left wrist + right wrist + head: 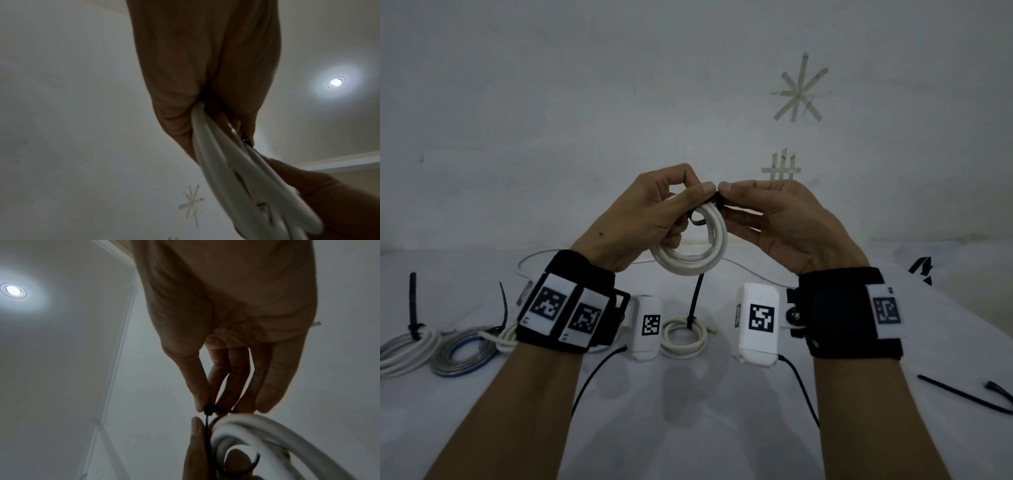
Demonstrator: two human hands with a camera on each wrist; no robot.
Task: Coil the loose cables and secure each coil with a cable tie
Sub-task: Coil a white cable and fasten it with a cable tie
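up above the white table [722, 428], the left hand [647, 219] curls its fingers round a white cable coil [690, 248], gripping it, while the right hand [787, 222] pinches the black cable tie [719, 198] at the coil's top

White bench surface [722, 428] across the foot of the head view, meeting a pale wall [585, 102] behind. On the wall, upper right, strips of masking tape crossed into an asterisk [800, 89]; below it, more tape laid as a small grid [781, 168]. Same asterisk of tape [192, 203] low in the left wrist view. Round recessed ceiling light [336, 82] glowing at right of the left wrist view, and again [12, 290] at upper left of the right wrist view. White moulding [117, 353] running down where ceiling meets wall. Black marking [922, 270] at the bench's far right edge, too small to read.
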